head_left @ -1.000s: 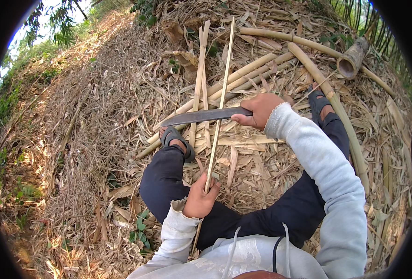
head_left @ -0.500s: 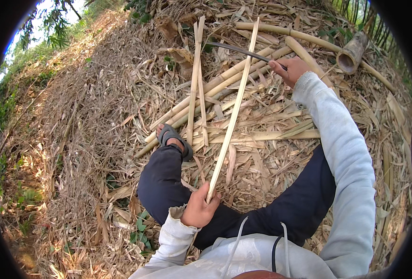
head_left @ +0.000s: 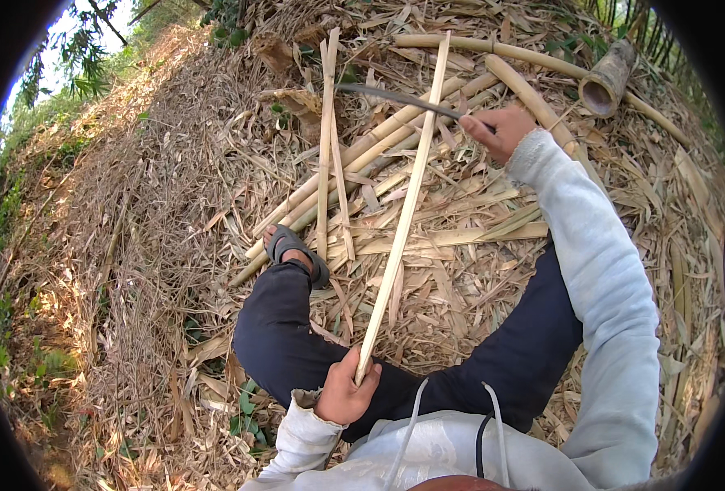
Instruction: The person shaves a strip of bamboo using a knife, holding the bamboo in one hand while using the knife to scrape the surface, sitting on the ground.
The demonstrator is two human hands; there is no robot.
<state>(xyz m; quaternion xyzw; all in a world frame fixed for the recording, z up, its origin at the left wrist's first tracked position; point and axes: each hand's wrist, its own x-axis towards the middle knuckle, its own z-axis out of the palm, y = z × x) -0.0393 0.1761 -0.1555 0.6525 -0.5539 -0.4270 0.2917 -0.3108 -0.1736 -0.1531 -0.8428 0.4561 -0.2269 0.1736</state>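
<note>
My left hand (head_left: pixel 347 391) is closed round the near end of a long, pale split bamboo strip (head_left: pixel 411 192), low in front of my body. The strip points away from me, its far end above the cut bamboo on the ground. Out to the far right, my right hand (head_left: pixel 503 131) grips the handle of a long, dark, slightly curved knife (head_left: pixel 387 95). Its blade points left and crosses the strip towards the far end; whether the edge bites into it I cannot tell.
Bamboo poles (head_left: pixel 370 147) lie slantwise beyond my sandalled left foot (head_left: pixel 298 252). Two thin strips (head_left: pixel 326 155) lean across them. A thick hollow bamboo piece (head_left: pixel 608 82) rests at the far right. Flat split pieces (head_left: pixel 452 237) and dry leaves cover the ground between my legs.
The knife and my right hand have come slightly nearer to me along the strip. My left hand keeps its hold on the near end. The whole view has shifted a little.
</note>
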